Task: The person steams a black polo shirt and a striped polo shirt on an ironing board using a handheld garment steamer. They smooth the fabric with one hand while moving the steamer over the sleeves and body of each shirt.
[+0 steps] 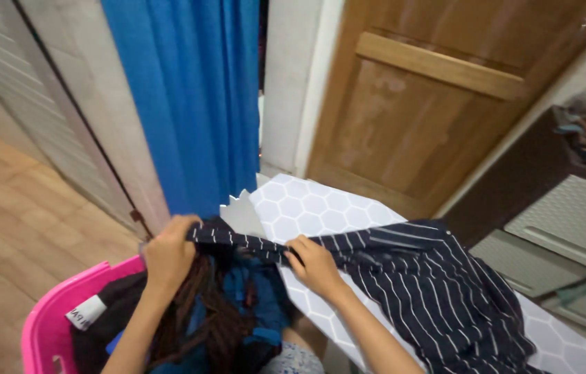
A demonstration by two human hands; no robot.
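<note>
A dark navy garment with thin white stripes (431,284) lies spread over an ironing board (321,208) covered in a white hexagon pattern. My left hand (167,253) grips one end of the garment's edge out past the board's tip. My right hand (314,263) pinches the same edge on the board, so the strip of cloth is stretched between both hands.
A pink laundry basket (50,318) full of dark and blue clothes stands below my left hand. A blue curtain (196,97) hangs behind the board, a wooden door (445,90) to its right. A dark cabinet with grey drawers (570,215) stands at the right.
</note>
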